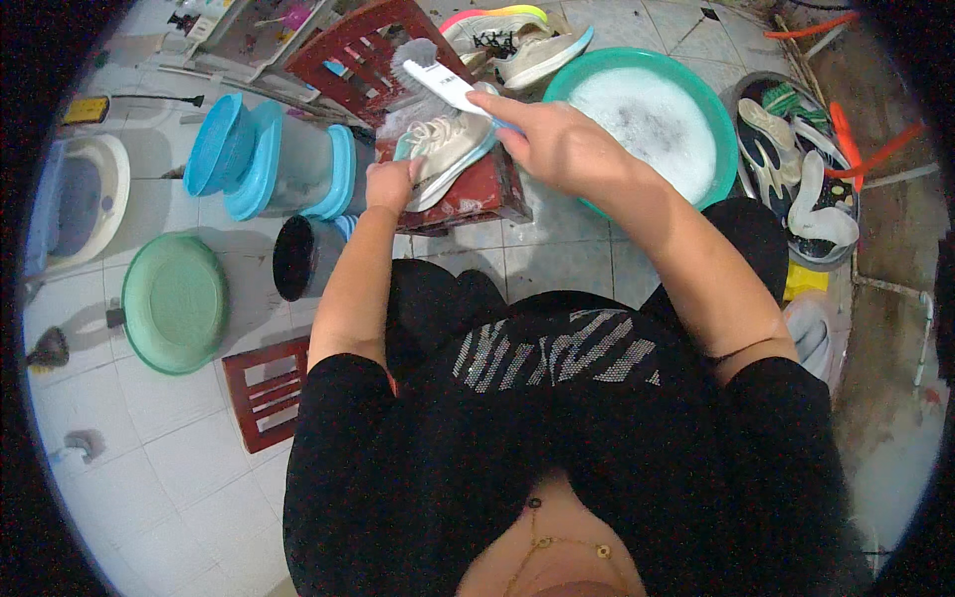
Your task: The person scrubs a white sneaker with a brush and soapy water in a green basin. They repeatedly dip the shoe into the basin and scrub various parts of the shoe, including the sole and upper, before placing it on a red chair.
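My right hand (548, 142) is closed around the handle of a white scrubbing brush (446, 83) with grey bristles, which is over a light-coloured lace-up sneaker (446, 153). With my left hand (392, 181) I grip that sneaker at its near left side. The shoe rests on a small red wooden chair (477, 195) whose seat has wet suds on it. Whether the bristles touch the shoe cannot be told. Right of the chair stands a green basin (720, 127) full of white foam. Beyond the chair lie more sneakers (522, 48), one with a bright multicoloured sole.
A grey tub (835, 257) of wet shoes stands at the right, near orange and white pipes. On the left are blue plastic containers (257, 160), a dark bucket (295, 257), a green basin (175, 302) and another red wooden chair (268, 392).
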A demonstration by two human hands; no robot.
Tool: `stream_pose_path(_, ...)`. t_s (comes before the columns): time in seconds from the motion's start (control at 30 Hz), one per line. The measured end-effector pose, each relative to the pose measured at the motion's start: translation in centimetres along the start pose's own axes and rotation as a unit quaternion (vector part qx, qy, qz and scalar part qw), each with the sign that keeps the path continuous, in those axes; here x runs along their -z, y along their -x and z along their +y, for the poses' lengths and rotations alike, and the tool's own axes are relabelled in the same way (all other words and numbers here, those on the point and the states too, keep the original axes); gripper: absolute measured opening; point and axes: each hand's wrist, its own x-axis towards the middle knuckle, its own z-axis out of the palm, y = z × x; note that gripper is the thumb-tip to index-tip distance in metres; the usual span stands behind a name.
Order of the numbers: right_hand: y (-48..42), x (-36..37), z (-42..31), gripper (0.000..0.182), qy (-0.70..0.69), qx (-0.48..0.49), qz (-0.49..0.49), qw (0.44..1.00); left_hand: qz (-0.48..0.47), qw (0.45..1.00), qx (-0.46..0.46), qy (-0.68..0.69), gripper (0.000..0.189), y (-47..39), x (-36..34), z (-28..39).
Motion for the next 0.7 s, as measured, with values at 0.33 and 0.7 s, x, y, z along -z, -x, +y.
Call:
stream_pose_path(0.33,0.0,-0.3,0.6,0.047,-0.013,0.001,0.024,1.000,0.061,0.972,0.092,0.209,0.027,0.4,1.1,-0.3)
stream_pose_path(0.7,0.7,-0.4,-0.2,0.046,-0.006,-0.036,-0.029,0.999,-0.057,0.973,0.217,0.061,0.025,-3.1,0.8,4.9)
